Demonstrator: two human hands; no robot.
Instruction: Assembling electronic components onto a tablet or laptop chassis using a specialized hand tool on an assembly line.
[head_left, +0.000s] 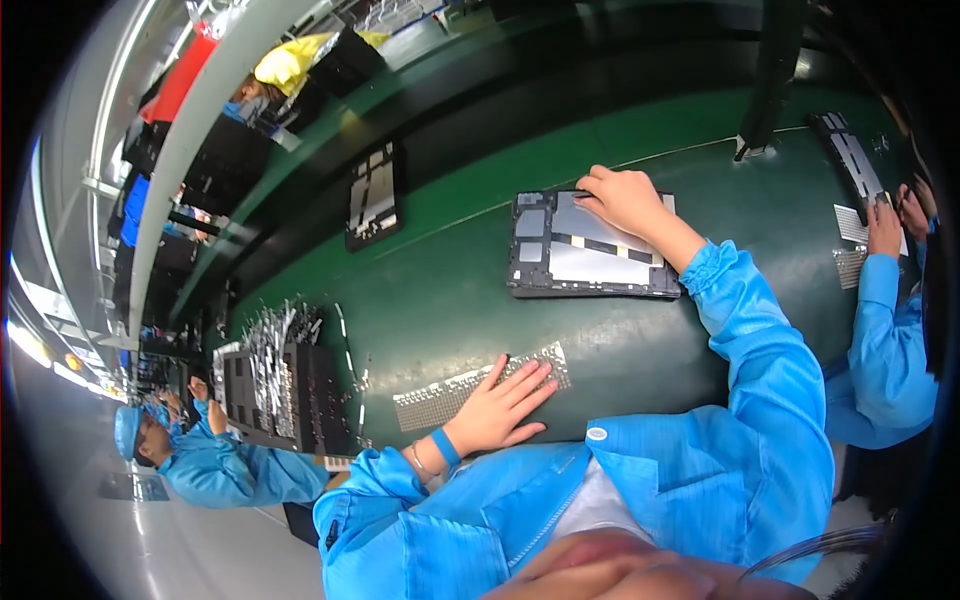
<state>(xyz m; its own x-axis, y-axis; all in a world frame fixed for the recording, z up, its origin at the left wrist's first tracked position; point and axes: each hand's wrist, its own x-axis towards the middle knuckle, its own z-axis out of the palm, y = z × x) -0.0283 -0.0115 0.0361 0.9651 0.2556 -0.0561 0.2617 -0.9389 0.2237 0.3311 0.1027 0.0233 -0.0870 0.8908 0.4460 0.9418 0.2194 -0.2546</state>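
Observation:
A flat tablet-like device (540, 262) with a black frame and silver inner plates lies on the green bench in front of me. Over its far edge is my right hand (628, 205), fingertips curled and pinched together at the rim. Whatever sits between those fingertips is too small to make out. Nearer to me, my left hand (503, 403) rests with fingers spread on a silvery sheet of small adhesive pieces (430, 404). A blue band circles the left wrist.
Another opened device (374, 200) lies farther left. Black trays (262, 392) heaped with silvery strips stand at the left. A co-worker's hand (884, 228) reaches a device (846, 155) at the right. Another person (190, 470) sits at the left. A dark post (772, 75) rises behind.

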